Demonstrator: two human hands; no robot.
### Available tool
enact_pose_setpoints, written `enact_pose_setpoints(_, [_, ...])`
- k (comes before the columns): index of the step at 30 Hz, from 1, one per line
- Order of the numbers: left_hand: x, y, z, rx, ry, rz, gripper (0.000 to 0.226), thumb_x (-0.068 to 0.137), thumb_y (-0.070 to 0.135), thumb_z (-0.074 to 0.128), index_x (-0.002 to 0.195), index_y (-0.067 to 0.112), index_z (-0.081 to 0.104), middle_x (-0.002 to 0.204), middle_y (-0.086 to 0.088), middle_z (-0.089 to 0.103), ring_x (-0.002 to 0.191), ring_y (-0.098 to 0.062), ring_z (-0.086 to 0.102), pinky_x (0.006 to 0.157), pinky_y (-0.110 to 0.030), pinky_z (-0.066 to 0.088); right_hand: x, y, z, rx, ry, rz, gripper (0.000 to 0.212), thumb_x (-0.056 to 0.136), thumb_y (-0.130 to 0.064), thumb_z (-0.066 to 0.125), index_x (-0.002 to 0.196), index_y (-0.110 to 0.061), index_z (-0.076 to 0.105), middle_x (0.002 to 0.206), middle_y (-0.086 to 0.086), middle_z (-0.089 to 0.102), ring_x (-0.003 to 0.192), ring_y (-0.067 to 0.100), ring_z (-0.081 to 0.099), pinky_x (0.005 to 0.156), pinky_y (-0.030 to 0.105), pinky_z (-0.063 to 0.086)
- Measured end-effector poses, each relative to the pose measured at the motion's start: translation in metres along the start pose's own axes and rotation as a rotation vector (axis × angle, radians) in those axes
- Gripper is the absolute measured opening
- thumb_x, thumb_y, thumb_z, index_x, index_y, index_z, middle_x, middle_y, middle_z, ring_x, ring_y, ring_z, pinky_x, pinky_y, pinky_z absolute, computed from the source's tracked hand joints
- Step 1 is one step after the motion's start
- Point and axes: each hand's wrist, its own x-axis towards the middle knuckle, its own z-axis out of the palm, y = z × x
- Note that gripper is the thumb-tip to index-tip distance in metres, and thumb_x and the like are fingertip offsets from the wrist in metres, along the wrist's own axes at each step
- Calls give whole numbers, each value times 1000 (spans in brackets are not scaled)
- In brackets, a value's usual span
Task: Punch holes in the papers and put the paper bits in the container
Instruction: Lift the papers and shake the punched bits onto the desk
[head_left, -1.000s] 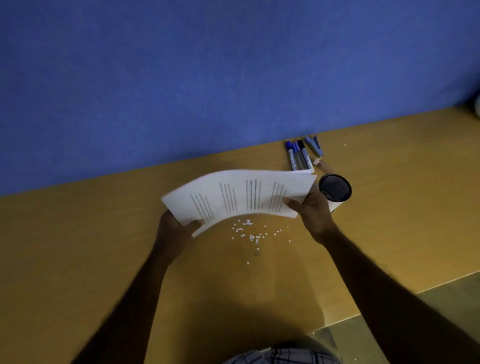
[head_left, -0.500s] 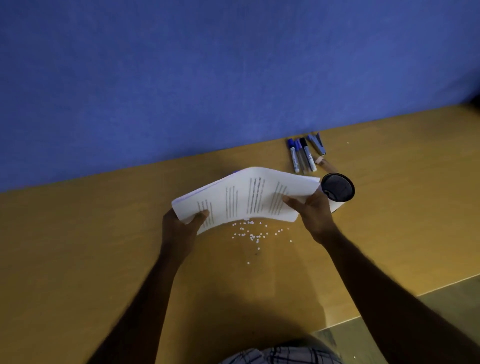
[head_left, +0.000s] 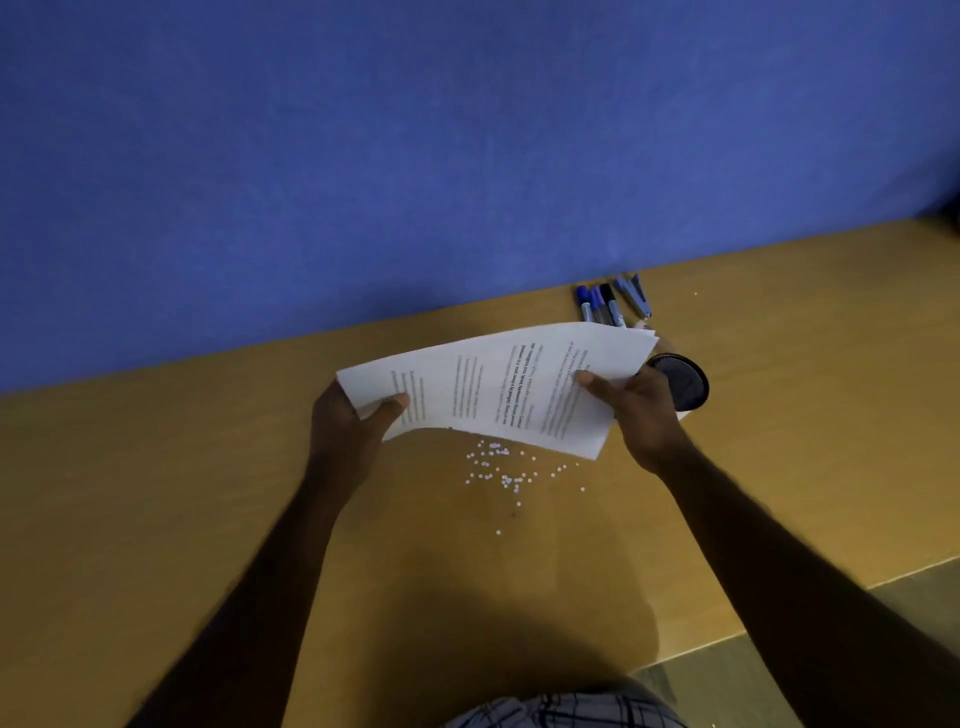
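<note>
A thin stack of white printed papers (head_left: 498, 384) is held above the wooden table (head_left: 156, 493), bowed upward in the middle. My left hand (head_left: 348, 426) grips the stack's left end, thumb on top. My right hand (head_left: 639, 410) grips its right end. Many small white paper bits (head_left: 501, 470) lie scattered on the table just below the papers' near edge. A container with a dark round top (head_left: 683, 382) stands right behind my right hand, partly hidden by it and by the papers. No hole punch is visible.
Several blue and black markers (head_left: 600, 306) and a blue tool (head_left: 634, 293) lie by the blue wall (head_left: 415, 156) behind the container. The table's front edge (head_left: 727, 639) runs at lower right, with floor beyond it.
Both hands have lifted and tilted the papers, so the stack now sits a little higher and further right, with more of the printed face turned toward me. The bits have not moved.
</note>
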Motion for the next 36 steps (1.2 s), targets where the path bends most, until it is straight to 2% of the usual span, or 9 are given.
enact_pose_setpoints(3, [7, 2, -6, -19, 18, 48, 41, 79, 5, 76, 115, 13, 58, 111, -2, 69, 101, -14, 68, 82, -25, 56, -3, -1, -2, 104, 26, 54, 23, 87, -2, 64, 110, -5, 67, 115, 13, 71, 103, 30, 69, 84, 41, 57])
enact_pose_setpoints(7, [-3, -12, -6, -79, 99, -56, 69, 81, 16, 76, 139, 12, 38, 137, 3, 48, 121, -10, 52, 90, -17, 47, -16, 1, 4, 296, 82, 146, 34, 91, 2, 57, 125, 1, 58, 123, 13, 67, 108, 28, 67, 84, 37, 57])
enact_pose_setpoints(11, [-28, -32, 12, -196, 49, -317, 46, 95, 24, 58, 136, 5, 45, 139, -15, 49, 127, -30, 50, 102, -46, 47, -33, 9, 10, 480, 114, 246, 42, 94, 0, 53, 136, -7, 50, 134, 11, 61, 121, 28, 60, 99, 48, 49])
enact_pose_setpoints(14, [-56, -35, 27, -479, 10, -443, 30, 99, 22, 49, 128, 13, 54, 126, -9, 58, 111, -21, 58, 86, -35, 50, -44, 19, 13, 579, 157, 318, 45, 96, -3, 51, 140, -10, 47, 139, 11, 57, 127, 31, 54, 107, 52, 41])
enact_pose_setpoints(19, [-75, -23, 41, -360, -213, -334, 30, 100, 26, 47, 124, 14, 61, 117, -4, 70, 110, -19, 66, 91, -37, 54, -60, 31, 24, 674, 198, 408, 46, 95, -6, 53, 140, -11, 47, 138, 11, 58, 127, 32, 54, 101, 51, 47])
enact_pose_setpoints(23, [-82, -8, 56, -364, -304, -271, 34, 98, 23, 52, 131, 17, 54, 127, -1, 66, 115, -14, 64, 96, -36, 54, -73, 38, 39, 725, 166, 445, 44, 96, -8, 54, 139, -13, 48, 136, 9, 60, 123, 30, 58, 91, 48, 55])
enact_pose_setpoints(27, [-89, -10, 61, -291, -201, -220, 43, 97, 6, 51, 139, 13, 46, 134, 1, 59, 124, -12, 56, 94, -19, 51, -84, 41, 50, 755, 102, 450, 44, 97, -5, 51, 140, -12, 46, 137, 11, 58, 124, 32, 57, 92, 48, 54])
enact_pose_setpoints(32, [-83, -24, 34, -167, -134, -218, 44, 98, 9, 51, 142, 9, 45, 139, -6, 56, 129, -20, 52, 113, -46, 38, -92, 41, 48, 617, 65, 471, 46, 91, -12, 60, 136, -9, 52, 134, 12, 61, 123, 32, 58, 95, 46, 54])
enact_pose_setpoints(36, [-78, -36, -8, -146, -148, -238, 36, 99, 8, 50, 134, 14, 54, 130, 0, 62, 123, -19, 56, 108, -36, 41, -90, 37, 37, 470, 64, 538, 38, 89, -29, 61, 120, -6, 62, 123, 12, 65, 103, 25, 66, 82, 39, 57])
